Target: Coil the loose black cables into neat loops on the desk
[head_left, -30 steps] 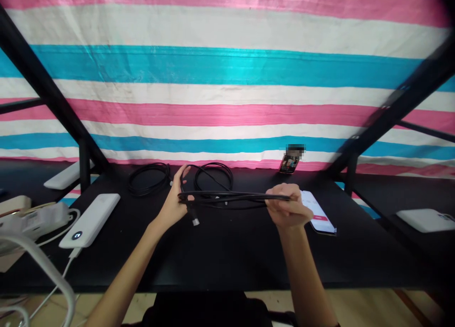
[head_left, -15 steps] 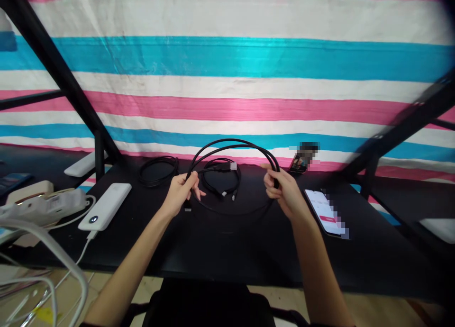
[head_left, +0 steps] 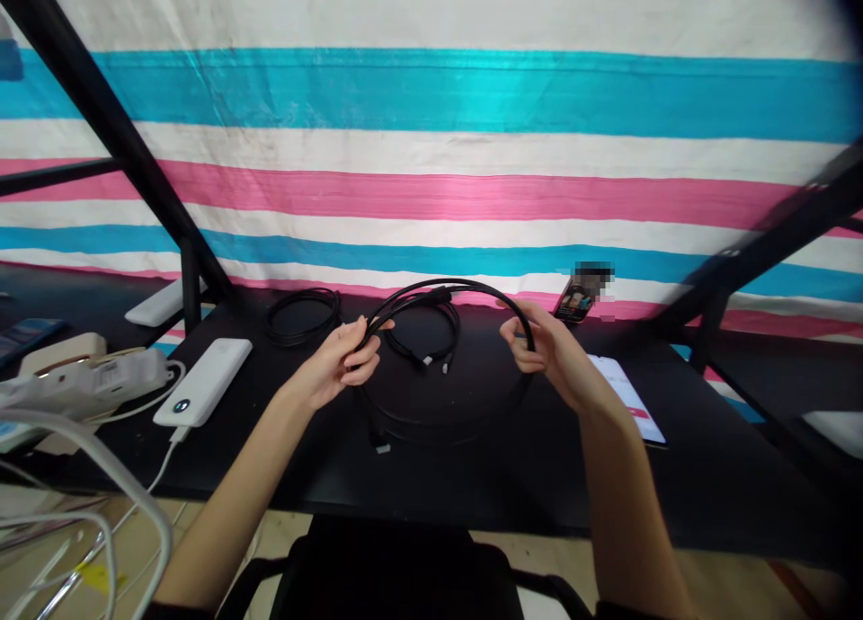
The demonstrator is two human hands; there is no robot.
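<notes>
Between my two hands a black cable (head_left: 482,285) is held in a wide loop above the desk. My left hand (head_left: 341,359) pinches the loop's left side, thumb on top. My right hand (head_left: 543,341) has its fingers closed around the right side. One connector (head_left: 382,447) of the cable hangs low, below my left hand, with a pale tip. Behind the loop lies another coiled black cable (head_left: 457,332) with light-tipped plugs, partly covered by the held strands. A further black cable coil (head_left: 303,316) rests to the left of it.
On the left lie a white power bank (head_left: 206,382) with a white cord plugged in and a white power strip (head_left: 121,375). A lit phone (head_left: 627,395) lies partly behind my right forearm. Another phone (head_left: 576,298) leans near the striped sheet (head_left: 431,153). Black frame bars (head_left: 135,171) slant at both sides.
The lower part of the loop and its hanging connector have dropped lower. My right hand has shifted slightly right, now covering part of the lit phone. The view has tilted a little.
</notes>
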